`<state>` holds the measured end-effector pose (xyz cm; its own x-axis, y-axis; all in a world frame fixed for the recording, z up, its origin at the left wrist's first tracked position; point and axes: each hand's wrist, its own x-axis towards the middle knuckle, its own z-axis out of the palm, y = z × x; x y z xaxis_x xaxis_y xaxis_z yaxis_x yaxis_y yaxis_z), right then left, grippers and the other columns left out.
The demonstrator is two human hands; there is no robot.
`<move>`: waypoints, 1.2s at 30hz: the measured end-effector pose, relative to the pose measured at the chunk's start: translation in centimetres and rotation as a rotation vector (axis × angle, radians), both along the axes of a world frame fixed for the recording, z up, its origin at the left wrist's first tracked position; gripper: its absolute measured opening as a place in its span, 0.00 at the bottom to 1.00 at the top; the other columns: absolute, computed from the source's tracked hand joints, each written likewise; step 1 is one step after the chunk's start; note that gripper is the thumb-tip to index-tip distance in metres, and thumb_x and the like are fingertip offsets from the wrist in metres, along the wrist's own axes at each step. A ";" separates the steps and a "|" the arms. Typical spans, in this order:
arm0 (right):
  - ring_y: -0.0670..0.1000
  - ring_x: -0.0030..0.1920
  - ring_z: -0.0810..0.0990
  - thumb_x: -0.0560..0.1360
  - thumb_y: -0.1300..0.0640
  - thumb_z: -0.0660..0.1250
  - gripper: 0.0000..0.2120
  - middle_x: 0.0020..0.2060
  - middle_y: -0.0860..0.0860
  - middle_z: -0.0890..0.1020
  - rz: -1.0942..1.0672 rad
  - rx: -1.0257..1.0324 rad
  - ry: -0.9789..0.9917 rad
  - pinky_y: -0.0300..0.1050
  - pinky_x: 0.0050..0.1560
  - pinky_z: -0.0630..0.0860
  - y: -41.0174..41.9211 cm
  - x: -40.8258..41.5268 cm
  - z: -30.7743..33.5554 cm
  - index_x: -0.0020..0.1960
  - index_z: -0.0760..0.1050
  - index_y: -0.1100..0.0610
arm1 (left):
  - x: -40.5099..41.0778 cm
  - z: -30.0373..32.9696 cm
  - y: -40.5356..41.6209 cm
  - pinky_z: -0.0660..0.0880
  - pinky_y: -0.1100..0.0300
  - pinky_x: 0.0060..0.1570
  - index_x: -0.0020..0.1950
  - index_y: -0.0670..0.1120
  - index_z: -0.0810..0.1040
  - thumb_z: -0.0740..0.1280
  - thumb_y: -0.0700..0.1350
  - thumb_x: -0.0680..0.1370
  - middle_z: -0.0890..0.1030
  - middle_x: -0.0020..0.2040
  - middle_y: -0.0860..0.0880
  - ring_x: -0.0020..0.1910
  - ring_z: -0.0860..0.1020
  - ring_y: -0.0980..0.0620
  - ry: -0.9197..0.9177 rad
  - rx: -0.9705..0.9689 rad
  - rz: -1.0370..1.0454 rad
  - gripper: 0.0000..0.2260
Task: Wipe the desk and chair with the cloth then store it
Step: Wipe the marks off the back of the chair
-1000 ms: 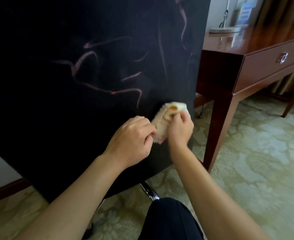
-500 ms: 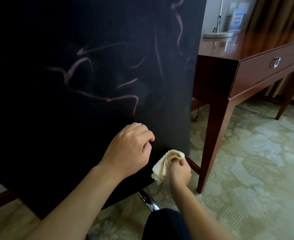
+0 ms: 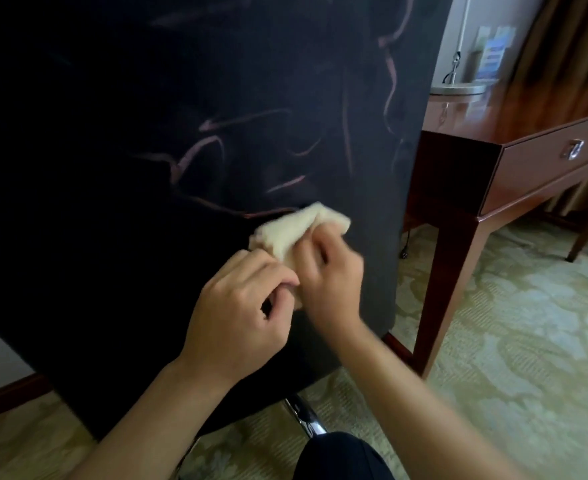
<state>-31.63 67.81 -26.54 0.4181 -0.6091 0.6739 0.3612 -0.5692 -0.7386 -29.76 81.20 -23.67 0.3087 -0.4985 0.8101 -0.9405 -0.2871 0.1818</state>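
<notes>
Head view: right hand [image 3: 327, 271] clamps cloth [image 3: 296, 230] against chair [image 3: 181, 168], left hand [image 3: 240, 306] curled, holding nothing visible; bunched cloth could skip streaks.

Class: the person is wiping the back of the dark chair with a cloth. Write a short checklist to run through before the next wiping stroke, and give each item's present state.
1. Cloth gripped by the right hand: ok.
2. Cloth pressed against the chair back: ok.
3. Left hand steadying the chair: cannot tell; its fingers are curled near the cloth, contact unclear.
4. Pinkish streaks above the cloth cleared: not ok, several remain.
5. Room to wipe toward the chair's right edge without hitting the desk: ok, a gap shows.
6. Cloth clean enough: cannot tell.
</notes>
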 end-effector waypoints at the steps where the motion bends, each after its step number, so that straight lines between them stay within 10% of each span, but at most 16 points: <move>1: 0.44 0.26 0.65 0.77 0.59 0.66 0.15 0.26 0.47 0.68 0.013 -0.082 0.061 0.48 0.26 0.65 0.9 -0.3 -2.9 0.34 0.65 0.55 | 0.3 -0.2 0.5 0.76 0.55 0.40 0.41 0.44 0.82 0.64 0.37 0.75 0.80 0.40 0.52 0.40 0.78 0.50 -0.024 -0.028 0.036 0.08; 5: 0.43 0.24 0.64 0.77 0.53 0.62 0.14 0.26 0.40 0.63 -0.026 -0.273 0.219 0.32 0.28 0.59 2.8 -1.2 -8.6 0.37 0.59 0.44 | 1.1 -0.6 2.3 0.76 0.56 0.38 0.40 0.42 0.81 0.63 0.37 0.75 0.80 0.39 0.50 0.40 0.77 0.51 -0.096 -0.024 0.100 0.08; 14: 0.43 0.26 0.67 0.77 0.58 0.64 0.14 0.25 0.43 0.69 -0.104 -0.068 -0.016 0.44 0.30 0.65 2.0 0.6 8.8 0.34 0.66 0.53 | 1.0 0.4 3.4 0.74 0.58 0.39 0.39 0.45 0.80 0.63 0.38 0.74 0.79 0.38 0.54 0.39 0.77 0.53 0.072 -0.060 0.071 0.07; 22: 0.43 0.26 0.68 0.77 0.57 0.67 0.16 0.25 0.43 0.71 -0.009 0.010 0.281 0.45 0.30 0.64 3.2 -1.4 -3.8 0.33 0.66 0.49 | 0.6 1.1 4.7 0.74 0.57 0.38 0.39 0.46 0.80 0.62 0.41 0.74 0.78 0.39 0.55 0.39 0.77 0.53 0.086 -0.057 0.089 0.08; 31: 0.42 0.25 0.65 0.76 0.60 0.63 0.16 0.24 0.44 0.67 -0.100 -0.097 0.025 0.34 0.28 0.61 2.4 0.3 11.4 0.32 0.63 0.53 | 0.7 2.0 6.2 0.74 0.61 0.39 0.42 0.47 0.81 0.61 0.42 0.74 0.78 0.40 0.57 0.41 0.77 0.57 0.116 -0.056 0.103 0.09; 36: 0.40 0.27 0.69 0.76 0.62 0.64 0.15 0.24 0.45 0.71 -0.071 0.233 0.178 0.33 0.28 0.64 2.2 -0.8 1.3 0.31 0.69 0.55 | 0.4 2.8 6.2 0.75 0.57 0.37 0.40 0.48 0.80 0.62 0.41 0.74 0.78 0.39 0.56 0.40 0.77 0.55 0.092 -0.064 0.111 0.08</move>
